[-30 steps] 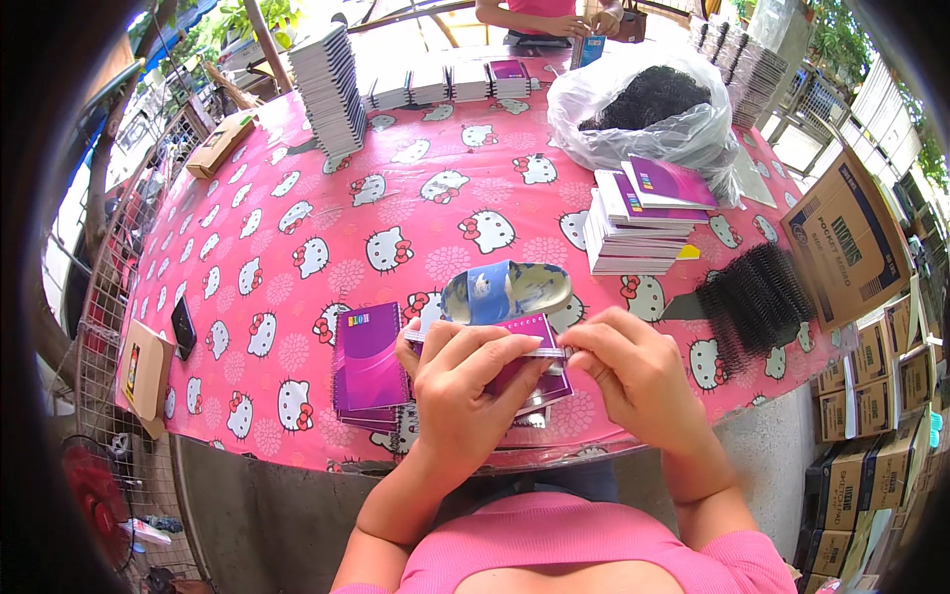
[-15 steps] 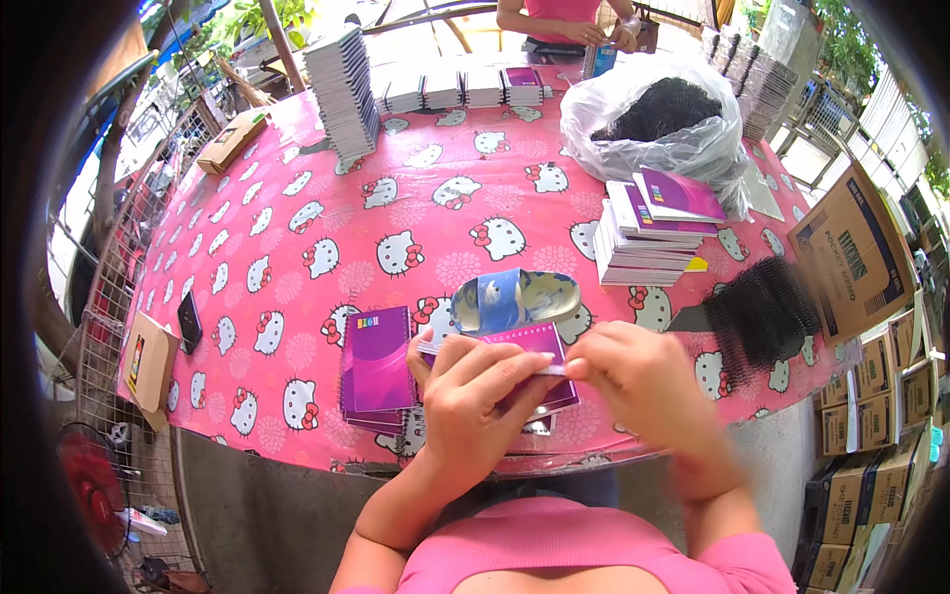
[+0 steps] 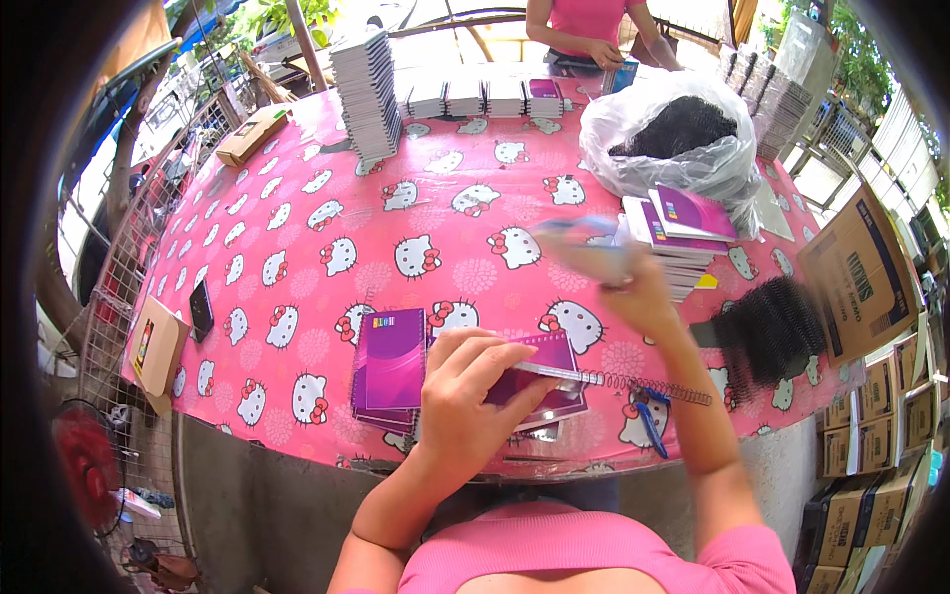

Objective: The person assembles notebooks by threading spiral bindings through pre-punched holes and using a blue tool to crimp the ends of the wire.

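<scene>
My left hand [image 3: 467, 391] grips a purple-covered notebook [image 3: 556, 358] near the table's front edge, thumb below and fingers on top. A dark spiral binding coil [image 3: 663, 386] sticks out to the right from the notebook's punched edge. My right hand [image 3: 641, 297] is closed on a blue patterned slide slipper [image 3: 584, 247], lifted off the table and blurred by motion. Below the coil lie blue-handled pliers [image 3: 650, 426]. Left of my left hand is a small pile of spiral-bound purple notebooks [image 3: 393, 361].
Notebooks without coils [image 3: 673, 238] are stacked at right, near loose black coils [image 3: 772, 332] and an open carton [image 3: 859, 277]. Behind stands a plastic bag [image 3: 614, 163] of black coils. A tall notebook stack [image 3: 366, 99], phone [image 3: 201, 310] and co-worker [image 3: 589, 25] are farther off.
My right hand has left the notebook edge and picked up the slipper, raising it away to the right. The protruding coil and the pliers now show. My left hand keeps its hold.
</scene>
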Available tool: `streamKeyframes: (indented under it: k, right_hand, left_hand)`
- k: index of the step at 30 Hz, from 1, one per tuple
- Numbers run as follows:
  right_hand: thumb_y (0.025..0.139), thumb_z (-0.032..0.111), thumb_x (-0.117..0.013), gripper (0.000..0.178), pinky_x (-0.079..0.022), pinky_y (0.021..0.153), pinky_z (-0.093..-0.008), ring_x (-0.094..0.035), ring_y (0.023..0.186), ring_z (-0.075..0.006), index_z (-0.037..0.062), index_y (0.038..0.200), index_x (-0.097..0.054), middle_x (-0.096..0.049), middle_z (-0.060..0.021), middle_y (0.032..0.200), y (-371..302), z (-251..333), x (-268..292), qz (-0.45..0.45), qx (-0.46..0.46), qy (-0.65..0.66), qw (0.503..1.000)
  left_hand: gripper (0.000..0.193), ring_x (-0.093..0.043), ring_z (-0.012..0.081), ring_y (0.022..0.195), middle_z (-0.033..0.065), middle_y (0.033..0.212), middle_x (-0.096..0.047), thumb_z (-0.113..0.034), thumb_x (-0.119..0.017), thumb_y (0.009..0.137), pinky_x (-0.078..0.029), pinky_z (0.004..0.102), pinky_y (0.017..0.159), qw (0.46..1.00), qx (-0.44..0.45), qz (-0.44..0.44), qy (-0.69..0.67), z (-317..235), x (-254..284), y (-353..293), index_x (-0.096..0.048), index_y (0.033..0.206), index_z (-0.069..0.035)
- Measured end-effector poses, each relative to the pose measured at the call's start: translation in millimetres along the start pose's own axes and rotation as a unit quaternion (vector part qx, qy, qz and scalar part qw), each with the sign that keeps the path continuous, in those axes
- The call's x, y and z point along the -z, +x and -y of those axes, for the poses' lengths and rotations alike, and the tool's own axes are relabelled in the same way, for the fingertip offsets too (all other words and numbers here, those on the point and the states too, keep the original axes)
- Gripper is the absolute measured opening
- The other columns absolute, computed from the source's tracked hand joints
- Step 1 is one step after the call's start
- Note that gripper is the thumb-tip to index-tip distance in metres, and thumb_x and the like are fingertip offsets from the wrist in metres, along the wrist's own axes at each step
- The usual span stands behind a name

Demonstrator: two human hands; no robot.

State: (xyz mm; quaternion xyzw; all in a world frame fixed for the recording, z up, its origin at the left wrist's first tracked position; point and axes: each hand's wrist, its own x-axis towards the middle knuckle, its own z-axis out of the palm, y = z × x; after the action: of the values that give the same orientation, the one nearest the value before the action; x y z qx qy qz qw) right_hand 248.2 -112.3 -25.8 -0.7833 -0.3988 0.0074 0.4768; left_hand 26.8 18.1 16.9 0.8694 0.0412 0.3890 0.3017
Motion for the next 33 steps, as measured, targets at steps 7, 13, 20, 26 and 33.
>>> streamKeyframes:
  k: [7,13,20,26,33]
  right_hand:
    - [0.084,0.013,-0.074,0.022,-0.052,0.085,-0.0352,-0.061,0.087,-0.0091,0.0012,0.101,-0.065,-0.067,-0.0034,0.094,-23,45,57,0.133,0.031,0.022,0.99]
    - [0.08,0.017,-0.076,0.03,-0.052,0.08,-0.0363,-0.067,0.084,-0.0205,0.001,0.103,-0.065,-0.071,-0.009,0.092,-11,36,48,0.15,0.049,-0.052,0.986]
    - [0.073,0.003,-0.071,0.04,-0.051,0.074,-0.0315,-0.062,0.079,-0.0151,-0.0011,0.111,-0.061,-0.067,-0.0043,0.084,2,42,23,0.171,0.061,0.07,0.981]
    - [0.071,0.011,-0.079,0.042,-0.05,0.072,-0.027,-0.062,0.078,-0.0119,0.001,0.109,-0.063,-0.069,-0.0038,0.087,12,63,8,0.167,0.09,0.027,0.981]
    - [0.07,0.01,-0.074,0.038,-0.055,0.069,-0.0386,-0.068,0.083,-0.0238,0.0061,0.104,-0.059,-0.069,-0.0077,0.096,-2,24,-3,0.129,-0.015,-0.155,0.979]
  left_hand:
    - [0.044,-0.06,0.0219,0.085,0.0064,0.083,-0.067,-0.008,-0.088,0.06,-0.051,0.0333,0.074,1.0,0.023,0.005,-0.021,-2,-8,4,-0.07,0.101,-0.006]
    - [0.047,-0.061,0.0222,0.091,0.0074,0.094,-0.065,-0.007,-0.088,0.062,-0.052,0.0331,0.078,0.999,0.042,0.024,-0.02,-1,-1,10,-0.068,0.105,-0.006]
    - [0.042,-0.06,0.0134,0.103,0.0077,0.112,-0.06,0.009,-0.077,0.074,-0.054,0.0275,0.084,0.964,0.152,-0.055,-0.213,25,1,-16,-0.063,0.112,0.0]
    - [0.036,-0.067,0.0162,0.096,0.0157,0.105,-0.07,0.014,-0.069,0.079,-0.057,0.0272,0.082,0.869,0.228,-0.121,-0.421,36,-4,-31,-0.063,0.114,0.004]
    - [0.035,-0.068,0.0179,0.094,0.0157,0.101,-0.071,0.015,-0.071,0.077,-0.058,0.0285,0.08,0.865,0.214,-0.099,-0.443,45,2,-32,-0.065,0.11,0.005]
